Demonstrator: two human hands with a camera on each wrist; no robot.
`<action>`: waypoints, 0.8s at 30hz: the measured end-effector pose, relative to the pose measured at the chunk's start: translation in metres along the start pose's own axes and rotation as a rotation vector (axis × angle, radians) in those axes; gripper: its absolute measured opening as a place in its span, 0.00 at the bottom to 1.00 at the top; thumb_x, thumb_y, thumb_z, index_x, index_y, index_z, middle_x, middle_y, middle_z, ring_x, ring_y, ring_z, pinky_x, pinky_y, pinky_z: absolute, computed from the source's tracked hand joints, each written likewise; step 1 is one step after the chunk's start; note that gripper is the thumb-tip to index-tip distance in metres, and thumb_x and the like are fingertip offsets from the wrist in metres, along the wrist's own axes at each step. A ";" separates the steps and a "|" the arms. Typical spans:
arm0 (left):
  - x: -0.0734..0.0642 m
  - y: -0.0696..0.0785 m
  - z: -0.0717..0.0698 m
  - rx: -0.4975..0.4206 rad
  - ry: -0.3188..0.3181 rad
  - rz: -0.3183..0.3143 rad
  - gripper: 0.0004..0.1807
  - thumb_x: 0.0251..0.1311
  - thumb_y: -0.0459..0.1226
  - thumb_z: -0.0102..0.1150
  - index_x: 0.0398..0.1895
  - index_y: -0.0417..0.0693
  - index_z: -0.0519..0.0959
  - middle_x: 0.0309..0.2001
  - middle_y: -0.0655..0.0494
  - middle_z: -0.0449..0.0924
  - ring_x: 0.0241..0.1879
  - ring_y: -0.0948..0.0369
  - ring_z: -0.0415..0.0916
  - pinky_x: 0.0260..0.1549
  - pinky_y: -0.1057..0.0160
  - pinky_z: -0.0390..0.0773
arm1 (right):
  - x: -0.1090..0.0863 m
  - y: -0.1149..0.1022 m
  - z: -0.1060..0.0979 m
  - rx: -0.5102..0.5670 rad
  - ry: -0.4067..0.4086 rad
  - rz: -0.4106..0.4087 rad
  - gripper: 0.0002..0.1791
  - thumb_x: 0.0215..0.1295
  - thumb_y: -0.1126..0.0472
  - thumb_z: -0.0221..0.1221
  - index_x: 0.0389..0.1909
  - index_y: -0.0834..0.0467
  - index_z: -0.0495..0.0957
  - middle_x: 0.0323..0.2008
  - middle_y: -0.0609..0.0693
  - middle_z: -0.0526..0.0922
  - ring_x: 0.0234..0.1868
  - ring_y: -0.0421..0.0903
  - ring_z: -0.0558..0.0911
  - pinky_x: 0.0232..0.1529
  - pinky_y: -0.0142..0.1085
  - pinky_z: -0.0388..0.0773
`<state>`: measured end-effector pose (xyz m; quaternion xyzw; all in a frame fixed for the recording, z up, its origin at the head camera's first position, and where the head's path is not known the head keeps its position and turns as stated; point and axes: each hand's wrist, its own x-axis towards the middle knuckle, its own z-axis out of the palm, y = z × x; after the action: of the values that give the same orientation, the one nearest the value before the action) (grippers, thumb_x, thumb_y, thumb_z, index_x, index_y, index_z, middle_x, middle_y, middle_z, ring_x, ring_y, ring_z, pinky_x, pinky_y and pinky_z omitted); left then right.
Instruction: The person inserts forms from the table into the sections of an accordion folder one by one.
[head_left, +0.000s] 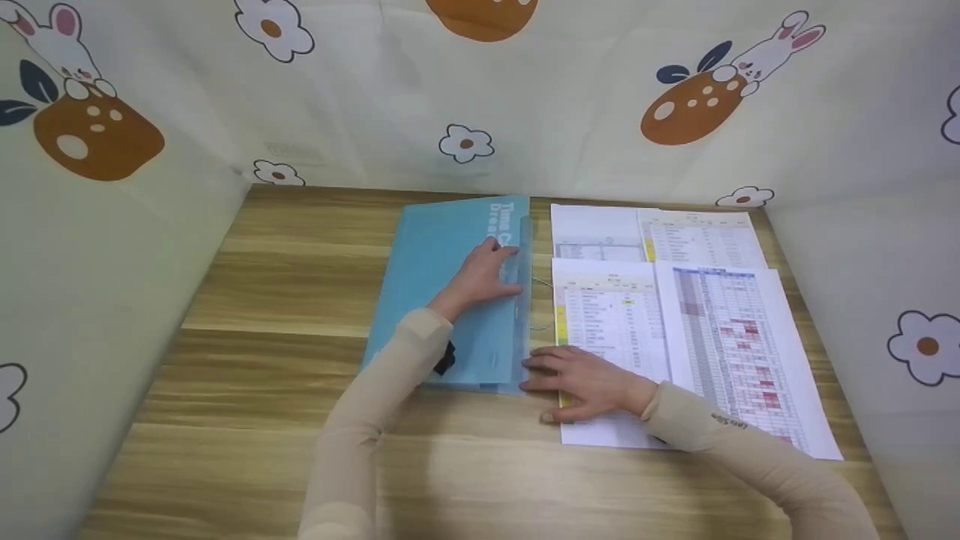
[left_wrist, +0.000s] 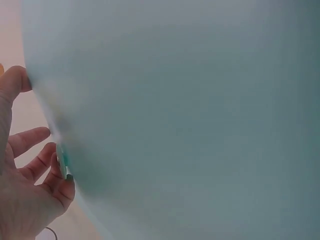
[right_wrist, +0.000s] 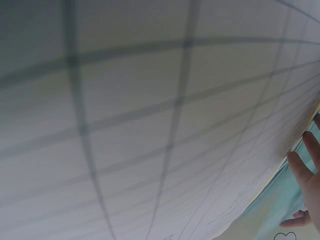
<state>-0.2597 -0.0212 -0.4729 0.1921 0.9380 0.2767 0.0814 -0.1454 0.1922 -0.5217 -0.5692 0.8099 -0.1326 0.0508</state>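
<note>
A blue folder (head_left: 439,300) with white lettering lies closed on the table, with a translucent strip (head_left: 525,315) along its right side. My left hand (head_left: 480,277) reaches over the folder, thumb and forefinger spread, fingertips on its right side. In the left wrist view, the pale blue cover (left_wrist: 175,125) fills most of the frame beside the fingertips. My right hand (head_left: 589,379) lies over the lower left of a printed sheet (head_left: 611,337), fingers extended to the folder's lower right edge. The right wrist view shows the gridded paper (right_wrist: 140,125) up close.
To the right of the folder lie more printed sheets: one with red cells (head_left: 742,352) and a back row including a mostly blank sheet (head_left: 596,229) and a table sheet (head_left: 701,232). Thin cords (head_left: 541,283) show at the folder's edge. A patterned curtain (head_left: 375,97) encloses the wooden table (head_left: 247,360).
</note>
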 end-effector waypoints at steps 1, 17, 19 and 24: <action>0.000 0.000 -0.001 -0.003 0.008 0.012 0.36 0.44 0.47 0.62 0.60 0.48 0.66 0.43 0.51 0.62 0.39 0.57 0.61 0.38 0.60 0.66 | 0.000 0.000 0.000 -0.002 0.005 -0.003 0.28 0.55 0.39 0.50 0.56 0.46 0.70 0.59 0.51 0.64 0.61 0.49 0.58 0.55 0.45 0.56; 0.002 -0.002 -0.017 -0.073 0.030 0.016 0.33 0.46 0.43 0.60 0.60 0.54 0.66 0.40 0.52 0.61 0.38 0.59 0.60 0.34 0.63 0.64 | 0.000 0.000 0.000 0.006 -0.010 0.028 0.28 0.55 0.39 0.51 0.56 0.45 0.70 0.60 0.50 0.63 0.61 0.47 0.57 0.55 0.44 0.55; 0.001 -0.002 -0.020 -0.079 0.030 0.013 0.33 0.46 0.43 0.60 0.60 0.54 0.66 0.41 0.52 0.61 0.39 0.58 0.61 0.35 0.62 0.65 | 0.001 -0.001 -0.001 0.012 -0.008 0.024 0.28 0.55 0.39 0.51 0.56 0.45 0.70 0.60 0.50 0.63 0.61 0.48 0.57 0.55 0.44 0.55; -0.001 -0.003 -0.028 -0.119 0.040 0.018 0.32 0.47 0.42 0.59 0.60 0.54 0.66 0.42 0.52 0.61 0.39 0.58 0.61 0.35 0.62 0.65 | 0.000 -0.001 -0.001 0.011 0.000 0.006 0.27 0.55 0.40 0.51 0.55 0.46 0.71 0.59 0.51 0.64 0.61 0.49 0.57 0.55 0.44 0.56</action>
<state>-0.2665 -0.0372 -0.4512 0.1896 0.9196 0.3367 0.0714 -0.1447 0.1917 -0.5200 -0.5665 0.8108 -0.1369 0.0541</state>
